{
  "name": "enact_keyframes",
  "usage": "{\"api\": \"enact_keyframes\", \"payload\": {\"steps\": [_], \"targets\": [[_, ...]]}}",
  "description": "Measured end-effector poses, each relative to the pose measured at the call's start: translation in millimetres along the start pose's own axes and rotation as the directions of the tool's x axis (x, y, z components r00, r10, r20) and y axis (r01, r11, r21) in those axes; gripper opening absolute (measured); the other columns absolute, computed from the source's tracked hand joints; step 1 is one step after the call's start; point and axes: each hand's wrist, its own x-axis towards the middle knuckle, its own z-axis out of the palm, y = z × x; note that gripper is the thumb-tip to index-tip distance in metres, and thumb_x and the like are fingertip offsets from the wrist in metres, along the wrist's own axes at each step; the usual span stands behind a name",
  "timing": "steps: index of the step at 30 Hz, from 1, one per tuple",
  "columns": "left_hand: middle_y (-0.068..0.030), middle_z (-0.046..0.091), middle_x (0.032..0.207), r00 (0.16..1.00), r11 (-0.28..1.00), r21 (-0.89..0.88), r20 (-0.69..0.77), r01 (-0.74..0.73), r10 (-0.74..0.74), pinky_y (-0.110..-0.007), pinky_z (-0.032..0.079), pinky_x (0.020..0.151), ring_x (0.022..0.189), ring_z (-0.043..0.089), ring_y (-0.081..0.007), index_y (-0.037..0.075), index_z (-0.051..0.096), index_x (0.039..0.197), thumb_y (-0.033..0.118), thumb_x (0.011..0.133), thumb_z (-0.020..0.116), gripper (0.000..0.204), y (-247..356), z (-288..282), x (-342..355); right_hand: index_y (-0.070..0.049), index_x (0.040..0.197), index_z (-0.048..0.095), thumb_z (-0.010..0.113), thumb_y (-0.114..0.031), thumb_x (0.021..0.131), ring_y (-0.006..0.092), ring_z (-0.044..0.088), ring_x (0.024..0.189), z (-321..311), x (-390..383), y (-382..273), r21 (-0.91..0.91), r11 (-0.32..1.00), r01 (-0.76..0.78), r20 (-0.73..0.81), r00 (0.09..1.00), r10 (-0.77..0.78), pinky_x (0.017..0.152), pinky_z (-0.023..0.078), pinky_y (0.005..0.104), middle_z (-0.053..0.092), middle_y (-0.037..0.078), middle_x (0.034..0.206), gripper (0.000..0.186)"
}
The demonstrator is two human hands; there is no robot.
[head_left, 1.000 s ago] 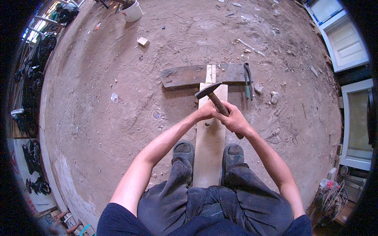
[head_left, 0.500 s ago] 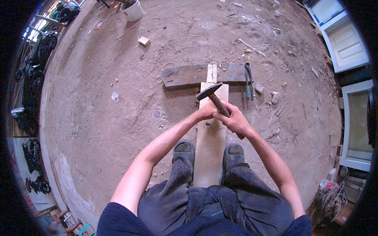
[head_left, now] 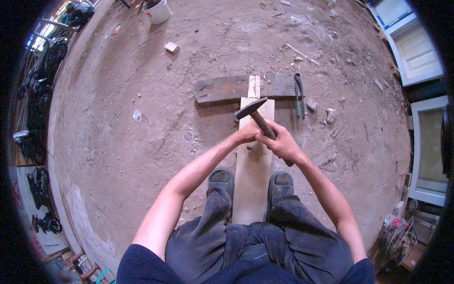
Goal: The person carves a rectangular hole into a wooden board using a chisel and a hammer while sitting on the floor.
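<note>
My right hand [head_left: 283,143] is closed round the wooden handle of a hammer [head_left: 251,109], whose dark head points up and left above the plank. Close beside it, my left hand [head_left: 247,134] is closed over the pale plank [head_left: 253,189]; its fingers are mostly hidden behind the hammer and right hand, so I cannot make out what they hold. The plank runs from between my legs to a dark weathered board [head_left: 220,88] lying crosswise. A short light wood piece [head_left: 254,86] rests on that board, in line with the plank.
Pincers [head_left: 298,97] with a green grip lie across the dark board's right end. Stones [head_left: 330,115] sit near them. A wood block [head_left: 172,47] and a white bucket [head_left: 157,12] stand farther off. White door panels [head_left: 416,52] lean at the right; my shoes flank the plank.
Both hands and the hammer hold almost the same pose. The view has tilted very slightly, moving the floor things a little upward in the picture.
</note>
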Motion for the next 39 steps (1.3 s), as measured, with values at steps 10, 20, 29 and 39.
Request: {"api": "enact_keyframes", "payload": {"steps": [10,20,29,39], "targets": [[-0.0098,0.064,0.092,0.999,0.995,0.091,0.006,-0.034,0.034,-0.038,0.049,0.080,0.090,0.061,-0.0232,0.003,0.063,0.090,0.029,0.076,0.069,0.031,9.7,1.8,-1.1,0.000,0.129,0.052,0.067,-0.018,0.088,0.0190,0.054,0.115,0.8,-2.2,9.8,-0.021,0.999,0.041,0.002,0.999,-0.041,0.100,0.041,0.0348,0.059,0.013,0.124,0.047],[-0.0081,0.061,0.083,0.999,0.987,0.159,-0.027,-0.028,0.033,-0.038,0.047,0.072,0.081,0.059,-0.0208,0.003,0.058,0.081,0.031,0.076,0.069,0.030,20.0,4.5,-2.7,0.001,0.117,0.058,0.068,-0.021,0.087,0.0147,0.058,0.099,2.6,-3.9,20.7,-0.050,0.992,0.117,-0.041,0.992,-0.119,0.091,0.046,0.0332,0.065,0.011,0.105,0.038],[-0.0082,0.059,0.079,1.000,0.985,0.170,-0.026,-0.003,0.007,-0.039,0.046,0.069,0.079,0.058,-0.0205,0.003,0.055,0.076,0.029,0.077,0.068,0.029,19.7,4.1,-2.0,0.001,0.115,0.057,0.070,-0.020,0.087,0.0110,0.053,0.091,0.1,-6.1,14.9,-0.067,0.996,0.053,-0.008,0.999,-0.054,0.083,0.045,0.0278,0.059,0.004,0.101,0.037],[-0.0092,0.059,0.081,0.998,0.990,0.138,-0.044,-0.040,0.046,-0.040,0.046,0.071,0.080,0.059,-0.0235,0.004,0.056,0.077,0.031,0.075,0.069,0.031,5.9,1.9,0.2,0.001,0.120,0.056,0.067,-0.020,0.088,0.0184,0.058,0.106,3.7,3.2,19.9,-0.073,0.978,0.196,-0.040,0.979,-0.200,0.095,0.044,0.0350,0.064,0.013,0.110,0.040]]}}
